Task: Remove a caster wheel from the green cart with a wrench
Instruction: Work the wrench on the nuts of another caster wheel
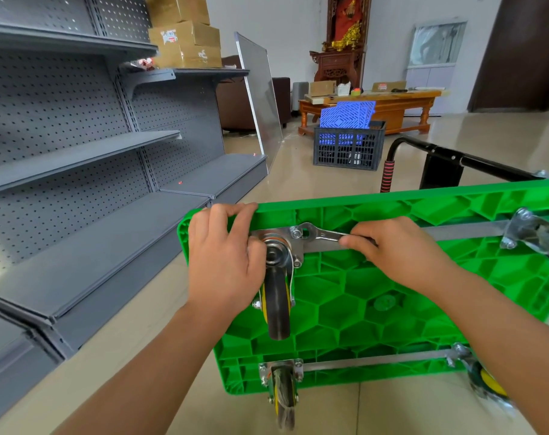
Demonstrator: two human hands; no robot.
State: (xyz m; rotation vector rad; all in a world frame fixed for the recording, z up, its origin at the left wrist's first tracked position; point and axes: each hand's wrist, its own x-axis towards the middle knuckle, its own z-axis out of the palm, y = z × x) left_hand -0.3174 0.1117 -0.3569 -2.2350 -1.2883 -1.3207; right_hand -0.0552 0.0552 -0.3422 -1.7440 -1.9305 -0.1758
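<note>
Bright, even indoor light; soft shadows; sharp centre; wide-angle bending and slight blur toward the edges.

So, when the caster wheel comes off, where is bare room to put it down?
Bare floor lies between the grey shelving and the green cart, up to the dark crate. The lower shelves also show bare boards. It is crowded at the cart corner, where the left hand, right hand and wrench meet.
</note>
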